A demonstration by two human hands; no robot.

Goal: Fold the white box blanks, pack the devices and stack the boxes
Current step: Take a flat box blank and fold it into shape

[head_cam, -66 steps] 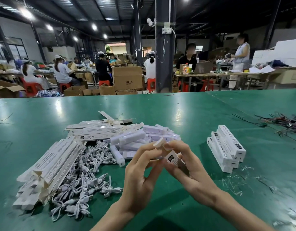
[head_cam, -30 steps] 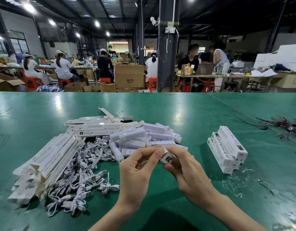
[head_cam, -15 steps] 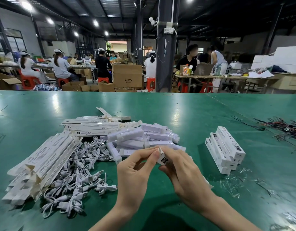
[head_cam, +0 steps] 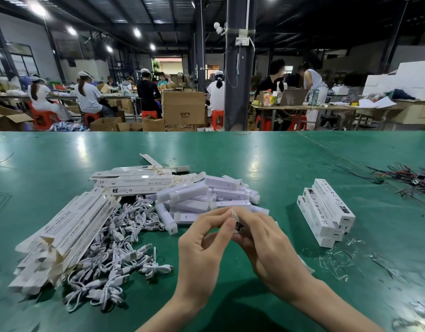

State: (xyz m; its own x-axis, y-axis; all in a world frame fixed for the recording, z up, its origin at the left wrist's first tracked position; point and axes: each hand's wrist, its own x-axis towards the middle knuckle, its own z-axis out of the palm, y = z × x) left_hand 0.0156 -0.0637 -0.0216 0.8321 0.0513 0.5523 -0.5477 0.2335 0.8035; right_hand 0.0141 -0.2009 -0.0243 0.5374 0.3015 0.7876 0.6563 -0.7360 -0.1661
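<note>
Box [head_cam: 238, 226] held over tabletop [head_cam: 254, 159], long axis running back under right hand [head_cam: 269, 252], which curls round it; left hand [head_cam: 201, 245] pinches the far-end flap, prob. tucking it. Finished stack [head_cam: 326, 214]: rt side, nearer right hand.

Wire scraps [head_cam: 408, 179] rt, cartons [head_cam: 183, 109] bkgd

My green counter [head_cam: 254, 149] runs wide ahead. Past it, a dark pillar [head_cam: 237, 80] stands mid-room with cardboard boxes [head_cam: 183, 109] just beside it. Workers [head_cam: 88, 97] sit on red stools [head_cam: 42, 119] at left. Windows [head_cam: 22, 61] are far left, ceiling lights [head_cam: 38, 9] are on, and there's a bright doorway [head_cam: 169, 65] at the back. White blocks [head_cam: 398, 82] are stacked at right.
</note>
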